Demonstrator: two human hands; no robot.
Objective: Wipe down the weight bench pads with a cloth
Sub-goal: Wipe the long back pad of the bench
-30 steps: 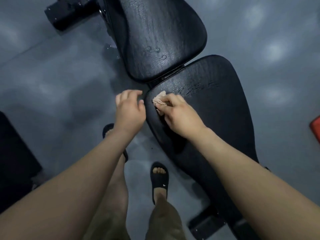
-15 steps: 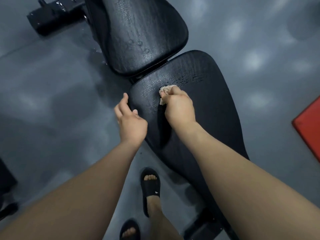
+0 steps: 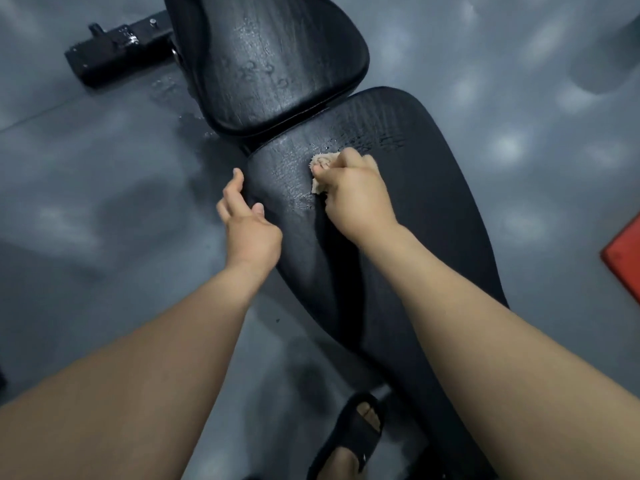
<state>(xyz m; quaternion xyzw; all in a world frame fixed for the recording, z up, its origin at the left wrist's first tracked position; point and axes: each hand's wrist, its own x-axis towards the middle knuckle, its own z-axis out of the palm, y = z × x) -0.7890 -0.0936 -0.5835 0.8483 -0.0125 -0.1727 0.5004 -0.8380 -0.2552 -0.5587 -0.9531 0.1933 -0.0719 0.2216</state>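
The black weight bench fills the middle of the view: a long pad (image 3: 433,220) running toward me and a shorter pad (image 3: 277,64) beyond it, both wet with streaks and drops. My right hand (image 3: 353,199) grips a small beige cloth (image 3: 320,168) and presses it on the far end of the long pad. My left hand (image 3: 247,225) rests against the long pad's left edge, fingers loosely spread, holding nothing.
The floor is grey and glossy, with water drops (image 3: 173,88) left of the shorter pad. A black bench foot (image 3: 117,53) lies at the upper left. A red mat (image 3: 623,258) shows at the right edge. My sandalled foot (image 3: 353,441) stands under the bench.
My right hand has slid the cloth from the long pad's left edge toward its middle. My left hand has opened from a loose curl and dropped along the pad's left edge.
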